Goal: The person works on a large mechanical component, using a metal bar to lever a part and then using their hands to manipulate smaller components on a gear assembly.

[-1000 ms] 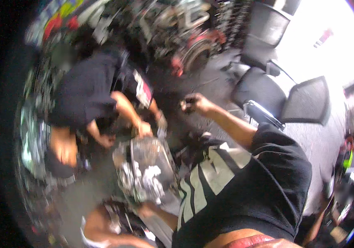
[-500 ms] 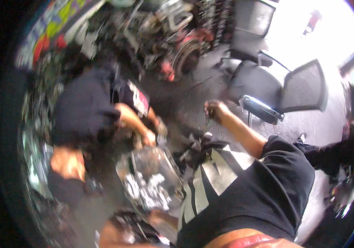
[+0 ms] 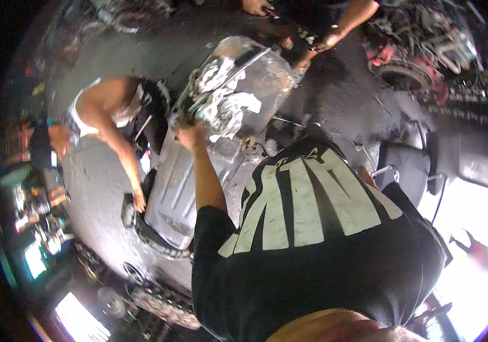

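My left arm reaches to a large grey metal tray-like part (image 3: 184,185), whose near end is ribbed. At its left edge my left hand (image 3: 188,135) is closed, with a dark clump at the fingers that I cannot make out. White rags (image 3: 233,114) lie in a crumpled heap beside that hand. A long thin metal rod (image 3: 248,64) slants over the rags from near my fingers toward the far end. Only a bit of my right arm shows past my shirt; the right hand is hidden.
A co-worker's hand (image 3: 139,200) is at a dark curved bar (image 3: 155,242) by the tray's near left. Another person's hands (image 3: 326,43) work at the far end. Greasy machinery with a red part (image 3: 383,55) stands far right; black chairs (image 3: 406,162) are at right.
My view has swung round, so the tray part now lies ahead to the left. My left hand has come onto its edge by the rags. My right hand has gone out of sight.
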`<action>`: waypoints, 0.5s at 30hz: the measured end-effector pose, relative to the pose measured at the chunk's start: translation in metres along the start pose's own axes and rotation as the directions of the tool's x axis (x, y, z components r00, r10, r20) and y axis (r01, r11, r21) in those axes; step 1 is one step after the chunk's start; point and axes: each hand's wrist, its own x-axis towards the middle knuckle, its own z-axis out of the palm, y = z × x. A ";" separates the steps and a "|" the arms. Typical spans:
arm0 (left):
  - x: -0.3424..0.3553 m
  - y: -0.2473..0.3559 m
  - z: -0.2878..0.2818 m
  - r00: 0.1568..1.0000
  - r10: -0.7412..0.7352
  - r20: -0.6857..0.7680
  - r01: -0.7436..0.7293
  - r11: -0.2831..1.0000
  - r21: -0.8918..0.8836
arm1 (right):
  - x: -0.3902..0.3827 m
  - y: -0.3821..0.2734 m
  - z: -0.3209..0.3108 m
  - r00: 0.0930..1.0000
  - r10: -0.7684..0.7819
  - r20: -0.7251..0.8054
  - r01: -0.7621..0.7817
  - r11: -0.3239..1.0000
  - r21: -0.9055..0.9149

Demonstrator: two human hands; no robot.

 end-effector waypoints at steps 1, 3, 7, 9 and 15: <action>0.001 0.003 -0.007 0.991 -0.031 0.129 0.044 0.994 -0.102 | 0.003 -0.019 0.005 0.998 -0.057 -0.003 0.057 0.996 0.063; 0.011 0.028 0.044 0.937 0.248 -0.246 -0.223 0.967 0.125 | 0.064 -0.018 -0.041 0.894 0.088 -0.438 0.032 0.965 0.260; 0.012 0.051 0.018 0.930 0.333 -0.155 -0.351 0.930 -0.106 | 0.077 -0.118 -0.009 0.817 -0.216 -0.535 0.289 0.956 0.054; 0.011 0.037 0.004 0.919 0.345 -0.190 -0.369 0.922 -0.113 | 0.059 -0.165 0.014 0.812 -0.326 -0.485 0.275 0.945 -0.174; 0.013 0.045 -0.007 0.989 0.116 -0.095 -0.142 0.925 -0.352 | 0.055 -0.094 0.007 0.833 -0.219 -0.507 -0.013 0.910 -0.414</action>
